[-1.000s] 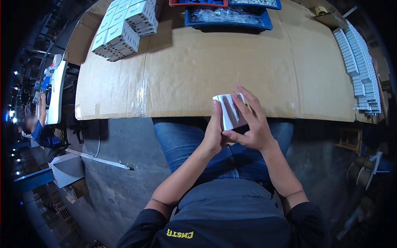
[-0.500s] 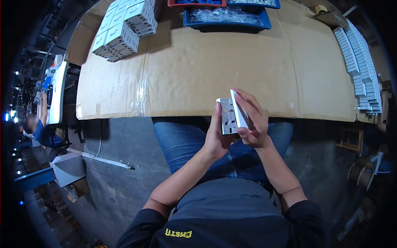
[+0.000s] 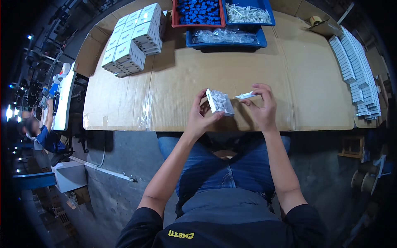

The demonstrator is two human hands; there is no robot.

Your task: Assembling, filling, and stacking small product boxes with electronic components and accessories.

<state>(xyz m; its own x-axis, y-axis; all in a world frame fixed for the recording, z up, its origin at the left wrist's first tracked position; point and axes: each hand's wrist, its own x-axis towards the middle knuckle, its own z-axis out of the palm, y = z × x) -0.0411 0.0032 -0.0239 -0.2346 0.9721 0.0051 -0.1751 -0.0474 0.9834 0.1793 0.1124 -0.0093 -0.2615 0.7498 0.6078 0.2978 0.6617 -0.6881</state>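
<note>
My left hand [image 3: 199,117] is closed round a shallow white square box [image 3: 220,102], tilted above the table near its front edge. Whitish, uneven shapes show inside the box, too blurred to name. To the right, my right hand [image 3: 265,110] pinches a thin white flat plate [image 3: 245,95] between thumb and fingers. That plate is seen almost edge-on, with a small gap between it and the box.
Stacked white boxes [image 3: 134,41] stand at the far left of the cardboard-covered table [image 3: 178,82]. At the back are a red tray [image 3: 175,24] of blue parts, a blue tray [image 3: 271,16] of white pieces, and a blue tray [image 3: 198,45] of clear packets. White boxes [image 3: 359,70] line the right side.
Both hands have moved forward over the table and apart. The white plate has come away from beside the box and now lies nearly level. The box has tilted, and the view has shifted.
</note>
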